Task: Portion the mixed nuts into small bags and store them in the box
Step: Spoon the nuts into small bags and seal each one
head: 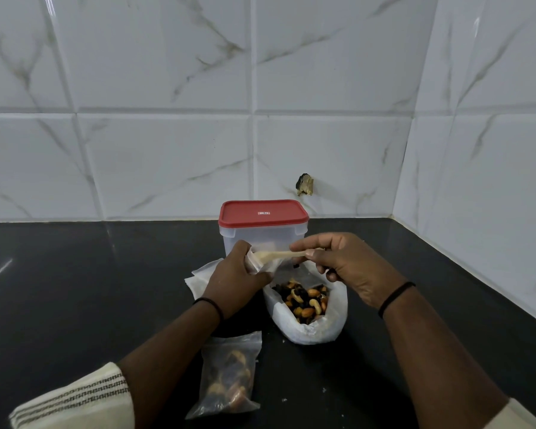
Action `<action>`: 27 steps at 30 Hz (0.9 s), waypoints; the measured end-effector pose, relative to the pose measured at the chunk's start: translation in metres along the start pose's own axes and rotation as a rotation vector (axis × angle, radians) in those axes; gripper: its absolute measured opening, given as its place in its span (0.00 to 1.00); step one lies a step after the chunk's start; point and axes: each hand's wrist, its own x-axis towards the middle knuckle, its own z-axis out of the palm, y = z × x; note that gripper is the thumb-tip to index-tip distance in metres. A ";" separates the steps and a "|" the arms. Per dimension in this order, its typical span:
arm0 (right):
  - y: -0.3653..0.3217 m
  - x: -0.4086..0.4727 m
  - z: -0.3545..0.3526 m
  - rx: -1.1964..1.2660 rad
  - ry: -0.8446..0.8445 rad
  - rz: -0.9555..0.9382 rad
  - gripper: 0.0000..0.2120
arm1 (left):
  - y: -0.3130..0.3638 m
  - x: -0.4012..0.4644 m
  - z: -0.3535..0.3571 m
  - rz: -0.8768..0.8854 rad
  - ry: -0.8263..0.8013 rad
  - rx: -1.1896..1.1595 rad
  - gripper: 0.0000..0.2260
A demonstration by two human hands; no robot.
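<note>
Tipping is the risk now: a small bag (262, 263) is pinched by the left hand (234, 275) and a spoon (283, 254) by the right hand (338, 263), above the open nut sack (307, 308). Nuts could be spilled beside the bag's narrow mouth. The box (262, 227), lid on, stands just behind.

Dim, even light; wall tiles gleam, edges bow outward.

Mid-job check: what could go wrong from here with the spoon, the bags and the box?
1. The spoon feeds a small bag held above the counter; nuts could miss.
2. The left forearm hangs over the filled bag and might knock it.
3. The box is lidded, so storing needs a free hand.
</note>
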 end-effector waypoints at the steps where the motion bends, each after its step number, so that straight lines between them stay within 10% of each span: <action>1: 0.000 0.000 0.000 -0.004 -0.004 -0.012 0.12 | 0.000 0.000 0.000 0.002 0.003 -0.006 0.17; 13: 0.000 0.000 -0.004 0.147 0.235 0.087 0.11 | -0.003 0.002 0.001 -0.014 -0.008 -0.003 0.19; 19: 0.009 0.003 -0.012 -0.505 0.472 0.065 0.12 | -0.005 0.001 0.002 0.020 -0.045 0.071 0.17; 27: 0.013 0.006 -0.016 -0.621 0.405 0.104 0.11 | -0.005 0.001 0.002 0.023 -0.052 0.085 0.17</action>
